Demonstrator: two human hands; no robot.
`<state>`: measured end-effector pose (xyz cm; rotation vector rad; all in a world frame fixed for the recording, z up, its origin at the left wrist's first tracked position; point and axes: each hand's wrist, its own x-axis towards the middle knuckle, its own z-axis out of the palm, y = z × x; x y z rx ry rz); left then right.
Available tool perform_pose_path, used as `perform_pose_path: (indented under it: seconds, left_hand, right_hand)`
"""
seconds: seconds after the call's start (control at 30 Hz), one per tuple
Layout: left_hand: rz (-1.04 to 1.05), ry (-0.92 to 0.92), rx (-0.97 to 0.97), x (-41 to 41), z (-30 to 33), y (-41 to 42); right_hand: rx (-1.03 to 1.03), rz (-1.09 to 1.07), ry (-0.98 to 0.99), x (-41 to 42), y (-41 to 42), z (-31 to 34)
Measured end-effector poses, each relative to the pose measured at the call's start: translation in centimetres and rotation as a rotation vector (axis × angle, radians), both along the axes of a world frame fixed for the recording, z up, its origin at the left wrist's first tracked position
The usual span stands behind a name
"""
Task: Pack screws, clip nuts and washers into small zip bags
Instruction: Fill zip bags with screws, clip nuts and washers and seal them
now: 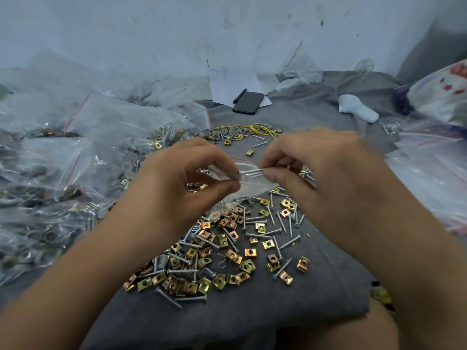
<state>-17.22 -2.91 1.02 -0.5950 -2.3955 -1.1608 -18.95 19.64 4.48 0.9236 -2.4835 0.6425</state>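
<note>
Surface: dark grey cloth (316,286) spread across the frame, backed by a scuffed pale wall (177,29).

Centre: left hand (187,178) pinches a small clear zip bag (252,184); right hand (316,168) pinches a few silver screws (252,171) at the bag's mouth.

Lower centre: loose brass-coloured square clip nuts (227,248) mixed with screws.

Upper centre: grey round washers (227,134), black phone (248,102) on white paper (232,82).

Left: heap of filled clear bags (63,160).
</note>
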Motion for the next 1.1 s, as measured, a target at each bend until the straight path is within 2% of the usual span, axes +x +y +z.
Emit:
perform_pose_path:
  seconds: [0.33,0.47,0.6,0.8,0.93,1.03,1.1]
  left_hand:
    - [0.019,0.006,0.009,0.0,-0.1,0.0]
    - [0.025,-0.006,0.031,0.0,0.0,0.0]
    - [0.048,-0.028,0.087,0.1,0.3,-0.1]
    - [0.096,-0.042,0.213,0.1,0.8,-0.9]
    - [0.141,-0.043,0.231,0.2,1.0,-1.5]
    - [0.207,-0.020,0.253,0.1,1.3,-2.0]
    - [0.244,-0.023,0.357,-0.1,1.4,-2.3]
  right_hand:
    - [0.129,-0.151,-0.080,0.8,-1.8,1.0]
    - [0.074,-0.117,-0.088,0.4,-2.0,0.4]
    - [-0.054,-0.054,-0.064,0.2,-2.1,-0.5]
    - [-0.223,0.056,0.056,-0.5,-2.0,-1.2]
    - [-0.388,0.087,0.143,-0.9,-2.5,-1.9]
    - [-0.639,0.066,0.139,-1.6,-2.6,-2.6]
    - [-0.842,0.016,0.058,-2.4,-2.6,-3.5]
